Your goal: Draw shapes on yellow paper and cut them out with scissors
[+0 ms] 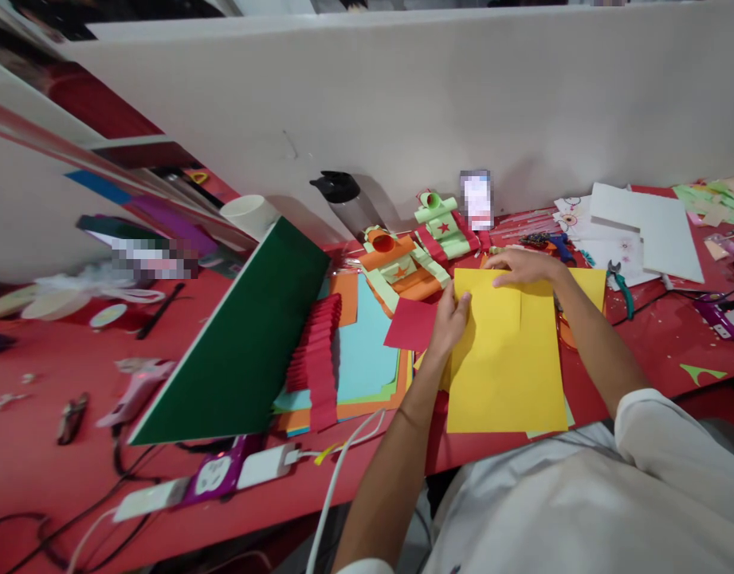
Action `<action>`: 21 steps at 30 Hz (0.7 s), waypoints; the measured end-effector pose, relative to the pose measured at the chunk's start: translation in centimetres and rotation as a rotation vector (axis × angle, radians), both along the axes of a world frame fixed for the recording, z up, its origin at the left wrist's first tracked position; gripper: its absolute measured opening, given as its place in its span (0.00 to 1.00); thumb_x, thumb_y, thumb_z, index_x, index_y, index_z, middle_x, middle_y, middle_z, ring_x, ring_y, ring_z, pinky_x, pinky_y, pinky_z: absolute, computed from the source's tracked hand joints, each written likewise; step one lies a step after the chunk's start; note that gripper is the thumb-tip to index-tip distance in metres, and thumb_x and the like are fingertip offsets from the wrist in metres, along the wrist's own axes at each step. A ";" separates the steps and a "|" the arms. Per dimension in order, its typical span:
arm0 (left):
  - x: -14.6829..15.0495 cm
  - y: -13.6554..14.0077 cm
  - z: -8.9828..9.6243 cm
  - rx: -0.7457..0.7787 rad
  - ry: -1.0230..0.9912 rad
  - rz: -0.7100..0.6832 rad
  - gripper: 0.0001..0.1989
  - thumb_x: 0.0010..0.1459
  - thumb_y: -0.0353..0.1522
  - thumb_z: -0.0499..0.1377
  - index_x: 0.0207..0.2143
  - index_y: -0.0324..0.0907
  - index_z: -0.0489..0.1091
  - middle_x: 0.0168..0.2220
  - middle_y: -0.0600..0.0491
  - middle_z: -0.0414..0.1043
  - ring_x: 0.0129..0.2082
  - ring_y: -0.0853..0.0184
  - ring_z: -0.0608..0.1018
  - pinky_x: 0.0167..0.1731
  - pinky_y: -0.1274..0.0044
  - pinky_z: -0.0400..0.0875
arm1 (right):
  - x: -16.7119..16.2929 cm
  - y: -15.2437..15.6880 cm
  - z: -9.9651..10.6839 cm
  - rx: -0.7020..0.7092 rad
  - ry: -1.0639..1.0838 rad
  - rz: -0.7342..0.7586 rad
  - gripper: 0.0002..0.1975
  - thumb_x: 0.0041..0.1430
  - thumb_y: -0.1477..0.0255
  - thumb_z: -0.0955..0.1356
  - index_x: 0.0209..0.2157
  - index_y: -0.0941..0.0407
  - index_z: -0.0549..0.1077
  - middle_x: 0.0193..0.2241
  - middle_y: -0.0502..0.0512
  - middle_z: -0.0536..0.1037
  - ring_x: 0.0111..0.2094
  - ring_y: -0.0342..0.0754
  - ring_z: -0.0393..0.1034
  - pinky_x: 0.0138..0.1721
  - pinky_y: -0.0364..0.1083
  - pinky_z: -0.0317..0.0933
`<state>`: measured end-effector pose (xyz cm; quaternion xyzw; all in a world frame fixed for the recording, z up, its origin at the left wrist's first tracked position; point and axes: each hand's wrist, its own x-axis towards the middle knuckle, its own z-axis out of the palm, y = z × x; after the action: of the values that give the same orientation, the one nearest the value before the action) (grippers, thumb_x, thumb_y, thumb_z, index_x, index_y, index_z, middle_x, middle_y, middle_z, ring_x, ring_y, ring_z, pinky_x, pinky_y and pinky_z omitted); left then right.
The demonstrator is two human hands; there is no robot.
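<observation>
A large yellow sheet of paper (504, 367) lies in front of me, tilted slightly, with a short slit or crease line near its upper right. My left hand (453, 315) is closed on its left edge, thumb on top and the other fingers hidden beneath. At its top edge my right hand (525, 265) is closed over the paper, thumb on the face and fingers past the far edge. Another yellow piece (587, 287) shows behind on the right. A red paper square (410, 323) lies beside my left hand. Beyond stand two paper models, one orange and green (396, 267), one green and red (441, 227).
A dark green board (241, 335) leans at the left, beside pleated red paper (312, 359) and stacked coloured sheets (367, 351). A bottle (346, 199) and phone (477, 199) stand by the wall. Pliers (622, 291) lie right; a power strip (214, 474) and cables lie front left.
</observation>
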<state>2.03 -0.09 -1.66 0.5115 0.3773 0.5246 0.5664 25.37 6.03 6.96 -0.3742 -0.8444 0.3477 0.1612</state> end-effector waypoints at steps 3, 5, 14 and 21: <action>-0.5 0.4 -0.7 0.087 0.075 -0.009 0.24 0.67 0.45 0.64 0.60 0.45 0.72 0.62 0.45 0.76 0.64 0.53 0.76 0.65 0.63 0.68 | 2.1 0.1 0.8 -0.009 -0.032 0.013 0.17 0.59 0.65 0.73 0.48 0.57 0.83 0.47 0.59 0.85 0.43 0.52 0.77 0.43 0.46 0.67; -0.7 0.5 -1.0 0.087 0.090 0.000 0.24 0.68 0.46 0.63 0.61 0.45 0.72 0.63 0.45 0.76 0.64 0.53 0.76 0.66 0.63 0.69 | 3.1 -0.1 1.3 -0.028 -0.034 0.006 0.18 0.61 0.66 0.72 0.50 0.56 0.83 0.47 0.59 0.86 0.43 0.52 0.77 0.43 0.46 0.67; -0.7 0.7 -1.6 0.034 0.007 0.030 0.24 0.66 0.46 0.66 0.59 0.45 0.73 0.59 0.45 0.79 0.63 0.51 0.77 0.62 0.60 0.74 | 3.2 -0.7 1.9 0.018 0.049 -0.110 0.20 0.59 0.66 0.74 0.52 0.53 0.84 0.42 0.55 0.85 0.36 0.47 0.74 0.37 0.44 0.64; -0.8 0.7 -1.7 0.050 -0.002 0.008 0.26 0.66 0.48 0.65 0.60 0.45 0.73 0.60 0.44 0.79 0.62 0.51 0.78 0.62 0.60 0.75 | 2.9 -0.8 1.7 0.029 0.077 -0.166 0.15 0.59 0.67 0.74 0.48 0.52 0.86 0.45 0.55 0.87 0.42 0.51 0.79 0.42 0.45 0.69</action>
<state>1.26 0.62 -3.41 0.5235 0.3654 0.5369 0.5516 28.29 5.24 8.64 -0.4270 -0.8087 0.3349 0.2270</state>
